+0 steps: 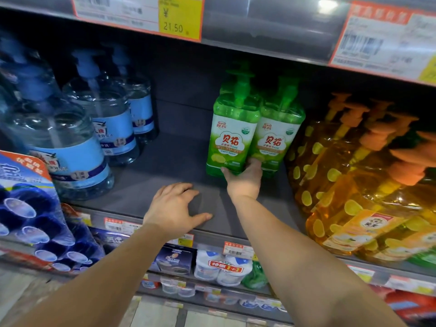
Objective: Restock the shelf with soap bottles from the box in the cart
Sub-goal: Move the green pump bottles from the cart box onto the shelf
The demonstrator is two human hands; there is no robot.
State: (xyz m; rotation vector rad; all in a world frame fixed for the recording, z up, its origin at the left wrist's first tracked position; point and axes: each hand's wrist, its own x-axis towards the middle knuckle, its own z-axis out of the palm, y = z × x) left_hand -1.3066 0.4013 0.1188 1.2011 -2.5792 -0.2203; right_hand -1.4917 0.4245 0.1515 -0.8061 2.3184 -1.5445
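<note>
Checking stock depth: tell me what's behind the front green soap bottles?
Behind the two green soap bottles, another green pump top shows; anything further back is hidden.

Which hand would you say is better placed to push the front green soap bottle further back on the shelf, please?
The right hand, probably: it already grips the base of the front green soap bottle, beside the second green bottle. The left hand rests open on the bare shelf, apart from both.

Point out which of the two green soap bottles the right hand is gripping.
The right hand grips the left green bottle at its base. It stands slightly nearer the shelf front; the right green bottle stands against it, beside the orange bottles.
</note>
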